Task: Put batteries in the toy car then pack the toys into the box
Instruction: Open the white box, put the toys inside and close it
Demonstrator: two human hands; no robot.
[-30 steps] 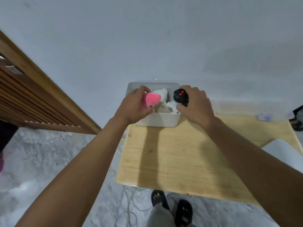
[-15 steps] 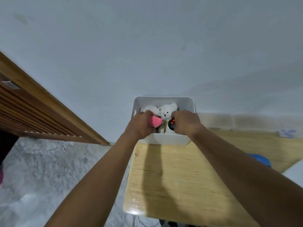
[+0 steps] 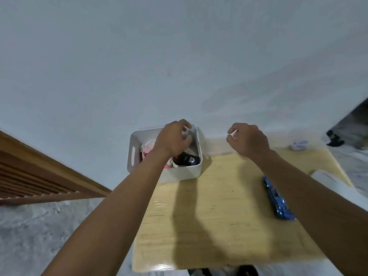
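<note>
A white box (image 3: 179, 173) stands at the far left corner of the wooden table (image 3: 219, 216). Inside it lie a pink and white plush toy (image 3: 146, 149) and a black remote controller (image 3: 186, 159). My left hand (image 3: 173, 138) hovers over the box with curled fingers and holds nothing. My right hand (image 3: 247, 139) is raised to the right of the box, fingers loosely curled and empty. A blue toy car (image 3: 277, 199) lies on the table by my right forearm, partly hidden by it.
A small white and blue object (image 3: 298, 145) sits at the table's far right corner. A white sheet (image 3: 334, 186) lies at the right edge. A wooden slatted frame (image 3: 29, 176) runs along the left. The wall is right behind the box.
Both hands let go of the pink toy and the black controller, which now lie in the box. My right hand lifted away to the right. The blue car has come into view.
</note>
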